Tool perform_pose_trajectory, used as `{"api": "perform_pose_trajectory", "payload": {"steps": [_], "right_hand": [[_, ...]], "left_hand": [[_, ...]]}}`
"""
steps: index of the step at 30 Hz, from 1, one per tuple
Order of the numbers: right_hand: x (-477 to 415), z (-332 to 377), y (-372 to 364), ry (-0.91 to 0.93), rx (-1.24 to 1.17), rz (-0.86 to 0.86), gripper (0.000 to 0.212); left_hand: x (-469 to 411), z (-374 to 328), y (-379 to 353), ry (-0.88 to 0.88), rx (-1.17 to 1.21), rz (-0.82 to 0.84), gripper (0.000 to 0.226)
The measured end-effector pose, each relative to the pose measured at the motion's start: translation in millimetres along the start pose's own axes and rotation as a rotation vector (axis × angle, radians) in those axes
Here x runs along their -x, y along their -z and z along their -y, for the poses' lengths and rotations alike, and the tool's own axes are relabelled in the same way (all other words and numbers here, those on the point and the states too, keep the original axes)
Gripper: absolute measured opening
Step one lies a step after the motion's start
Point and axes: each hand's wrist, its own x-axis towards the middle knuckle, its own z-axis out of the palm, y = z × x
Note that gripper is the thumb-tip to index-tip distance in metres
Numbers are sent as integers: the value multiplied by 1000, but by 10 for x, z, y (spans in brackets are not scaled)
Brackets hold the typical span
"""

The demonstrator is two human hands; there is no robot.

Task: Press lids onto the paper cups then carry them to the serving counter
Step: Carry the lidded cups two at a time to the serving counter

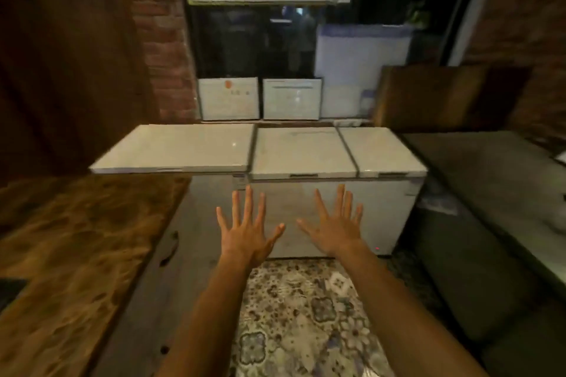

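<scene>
Both hands are raised in the aisle, palms forward. The left hand point(248, 234) and right hand point(336, 232) have their fingers spread wide and hold nothing. No paper cups or lids appear in view, so their place cannot be told.

Ahead stands a white chest freezer point(306, 156), lids closed. A wooden counter point(61, 254) flanks the left and a dark counter point(490, 168) the right, with patterned floor point(300, 315) between.

Risks, as judged:
- The light is dim, so a lid could be seated crookedly and go unnoticed, then leak in carrying.
- The passage looks tight, so an elbow could clip a counter edge and tip a cup.
</scene>
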Motion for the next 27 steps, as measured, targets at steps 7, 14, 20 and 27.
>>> {"api": "perform_pose_trajectory", "payload": {"steps": [7,14,20,27], "right_hand": [[435,-2512,256,-372,-48,-19,92],[978,-4160,265,-725,-112,-23,92],[1092,-5313,337,-935,-134,15,93],[587,-6560,562,-1093,-177,16,95]], "left_hand": [[-497,-2502,-459,-351,75,98,88],[-679,-4416,-851,-661,49,222,90],[-1035,-5835,-1098,-917,77,368,87],[-1904,-7241,-1201,-1115,123,373,75]]}}
